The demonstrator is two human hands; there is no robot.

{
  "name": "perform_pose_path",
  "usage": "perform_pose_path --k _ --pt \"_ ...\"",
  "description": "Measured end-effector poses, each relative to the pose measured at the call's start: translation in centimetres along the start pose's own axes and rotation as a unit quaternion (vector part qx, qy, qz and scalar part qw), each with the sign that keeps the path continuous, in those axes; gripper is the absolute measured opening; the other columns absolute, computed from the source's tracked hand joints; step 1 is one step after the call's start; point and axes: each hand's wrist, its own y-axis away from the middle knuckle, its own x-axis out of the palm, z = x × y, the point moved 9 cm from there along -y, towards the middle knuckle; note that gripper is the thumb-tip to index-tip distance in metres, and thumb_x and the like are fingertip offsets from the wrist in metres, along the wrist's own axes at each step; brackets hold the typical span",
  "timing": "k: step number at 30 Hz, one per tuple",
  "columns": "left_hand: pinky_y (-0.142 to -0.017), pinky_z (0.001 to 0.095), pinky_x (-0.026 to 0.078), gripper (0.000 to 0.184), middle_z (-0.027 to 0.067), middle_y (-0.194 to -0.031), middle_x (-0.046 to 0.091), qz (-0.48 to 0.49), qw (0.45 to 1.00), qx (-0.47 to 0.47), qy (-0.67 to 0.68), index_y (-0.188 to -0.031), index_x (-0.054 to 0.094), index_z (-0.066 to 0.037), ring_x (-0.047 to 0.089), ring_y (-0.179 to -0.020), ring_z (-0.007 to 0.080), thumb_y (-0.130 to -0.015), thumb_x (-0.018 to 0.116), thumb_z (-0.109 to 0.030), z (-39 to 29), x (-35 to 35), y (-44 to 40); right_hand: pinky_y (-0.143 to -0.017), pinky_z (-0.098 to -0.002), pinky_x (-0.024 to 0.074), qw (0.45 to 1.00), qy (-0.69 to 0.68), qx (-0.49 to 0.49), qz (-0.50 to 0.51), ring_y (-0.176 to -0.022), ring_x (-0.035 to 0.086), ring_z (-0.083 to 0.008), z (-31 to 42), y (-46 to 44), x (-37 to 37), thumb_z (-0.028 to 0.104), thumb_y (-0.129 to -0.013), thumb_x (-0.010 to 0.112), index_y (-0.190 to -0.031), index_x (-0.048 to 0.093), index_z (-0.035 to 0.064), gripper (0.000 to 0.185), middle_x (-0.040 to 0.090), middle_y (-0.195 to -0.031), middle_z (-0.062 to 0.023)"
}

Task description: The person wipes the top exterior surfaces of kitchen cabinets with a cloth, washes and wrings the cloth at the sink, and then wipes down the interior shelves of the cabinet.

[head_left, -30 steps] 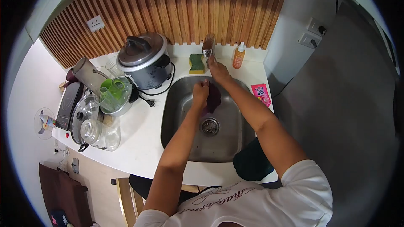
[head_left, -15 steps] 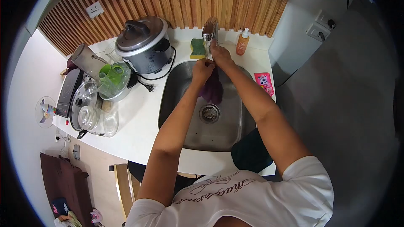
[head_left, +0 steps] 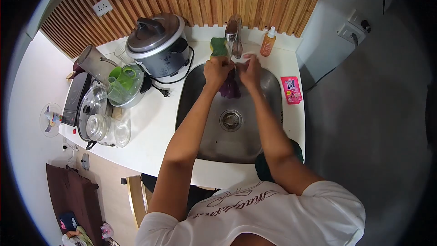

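Note:
A dark purple cloth [head_left: 231,89] hangs into the steel sink [head_left: 211,141], bunched at its upper end. My left hand [head_left: 217,70] is closed on the top of the cloth, just below the faucet [head_left: 233,29]. On the other side of the cloth, my right hand [head_left: 250,72] has its fingers bent in at the cloth's upper edge, with some motion blur. Both hands are under the spout. A green and yellow sponge [head_left: 218,46] lies behind my left hand, beside the faucet's base.
An orange bottle [head_left: 268,43] and a pink packet [head_left: 291,90] are right of the sink. On the left stand a rice cooker [head_left: 159,45], green cups [head_left: 122,78], a glass jar [head_left: 100,127] and a lidded pan [head_left: 91,109]. Dark green fabric [head_left: 266,167] lies at the front edge.
My right hand has come down from the faucet to the purple cloth beside my left hand. The view has shifted slightly.

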Motion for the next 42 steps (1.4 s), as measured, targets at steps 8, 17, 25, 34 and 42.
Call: perform_pose_path --k 8,17,25,34,42 --pt "-0.067 0.0312 0.052 0.033 0.0064 -0.088 0.066 0.017 0.804 -0.239 0.545 -0.106 0.060 -0.002 0.064 -0.072 0.0200 -0.076 0.067 -0.014 9.7 1.7 2.3 -0.077 -0.0332 0.0465 0.905 -0.402 0.117 0.077 -0.086 0.058 -0.0183 -4.5 4.4 5.7 0.018 -0.074 0.071 -0.097 0.062 0.0066 0.027 0.061 -0.094 -0.0064" --pt "-0.067 0.0387 0.050 0.030 0.0154 -0.096 0.060 0.029 0.702 -0.492 0.514 -0.100 0.057 0.005 0.060 -0.082 0.0252 -0.086 0.049 -0.021 11.5 12.6 8.9 -0.058 -0.0415 0.0460 0.966 -0.196 0.102 -0.133 -0.062 0.059 -0.0382 -1.0 3.9 4.8 0.025 -0.075 0.060 -0.070 0.062 -0.0011 0.026 0.060 -0.065 -0.0197" --pt "-0.070 0.0351 0.048 0.033 0.0119 -0.091 0.060 0.044 0.716 -0.490 0.496 -0.099 0.058 0.001 0.057 -0.080 0.0212 -0.089 0.052 -0.031 13.8 14.6 8.4 -0.068 -0.0431 0.0468 0.958 -0.220 0.161 -0.087 -0.075 0.059 -0.0388 -2.0 4.7 6.0 0.027 -0.079 0.056 -0.079 0.065 0.0028 0.026 0.062 -0.072 -0.0193" --pt "-0.059 0.0291 0.047 0.030 0.0059 -0.084 0.061 0.096 0.818 -0.378 0.423 -0.102 0.061 -0.002 0.057 -0.070 0.0160 -0.086 0.059 -0.028 14.9 12.4 6.3 -0.095 -0.0340 0.0404 0.890 -0.290 -0.056 0.348 -0.104 0.054 -0.0298 -6.9 5.7 14.3 0.024 -0.075 0.068 -0.123 0.046 0.0074 0.055 0.052 -0.120 -0.0141" --pt "-0.090 0.0431 0.045 0.040 0.0137 -0.104 0.061 0.121 0.470 -0.451 0.749 -0.108 0.056 -0.001 0.057 -0.102 0.0261 -0.092 0.043 -0.035 15.1 11.2 7.8 -0.086 -0.0329 0.0439 0.843 -0.408 0.229 0.266 -0.093 0.055 -0.0170 -6.1 6.2 9.8 0.014 -0.065 0.077 -0.120 0.052 0.0087 0.061 0.059 -0.102 -0.0032"
